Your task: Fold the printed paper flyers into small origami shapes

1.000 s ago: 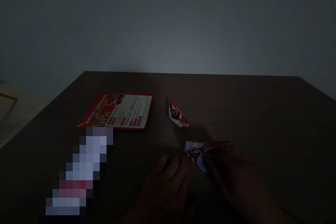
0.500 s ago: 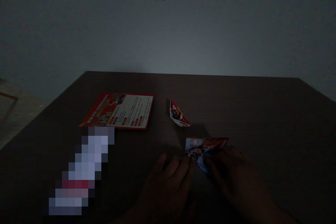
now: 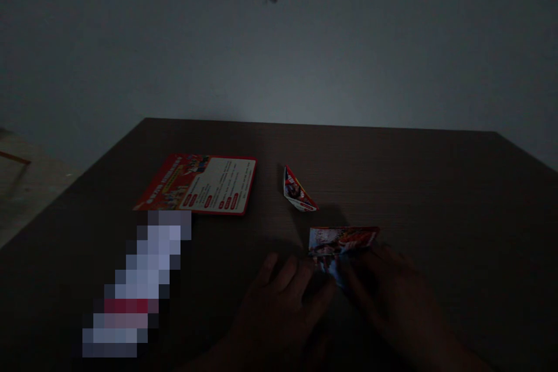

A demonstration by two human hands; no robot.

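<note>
Partly between fingers point(image 3: 285, 274), folded paper point(image 3: 342, 239).

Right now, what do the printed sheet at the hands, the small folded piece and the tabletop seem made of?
Printed sheet: likely paper, given its straight fold; gloss is unclear here. Small folded piece: probably similar paper, thin-edged, finish also unclear. Tabletop: matt-looking wood or laminate, from its fine grain lines.

Dark bench point(image 3: 414, 174) bearing a red-and-white card point(image 3: 220, 183), a small folded paper point(image 3: 297, 192), a creased colourful sheet point(image 3: 340, 239) and a pixelated strip point(image 3: 148, 267)
</note>
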